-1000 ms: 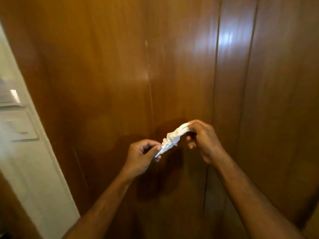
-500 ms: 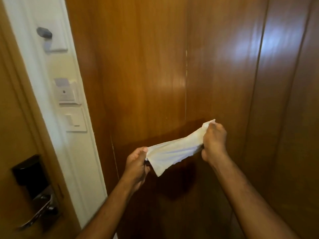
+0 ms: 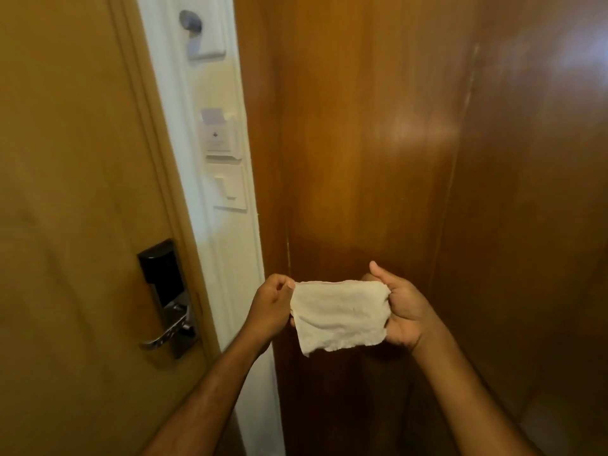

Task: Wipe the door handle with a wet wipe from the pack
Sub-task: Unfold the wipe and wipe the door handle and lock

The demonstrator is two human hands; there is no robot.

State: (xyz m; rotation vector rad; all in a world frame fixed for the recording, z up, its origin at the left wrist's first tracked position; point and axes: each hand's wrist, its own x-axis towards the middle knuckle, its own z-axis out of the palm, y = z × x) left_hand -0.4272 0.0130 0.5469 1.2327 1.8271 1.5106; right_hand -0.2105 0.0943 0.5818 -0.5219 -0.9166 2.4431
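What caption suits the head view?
Left hand and right hand spread a white wet wipe beside the silver lever door handle.

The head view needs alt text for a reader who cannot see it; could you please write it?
Two bare hands, left hand and right hand, stretch a white wet wipe open in front of brown wooden panelling. To the left, a silver lever door handle under a black lock plate is untouched.
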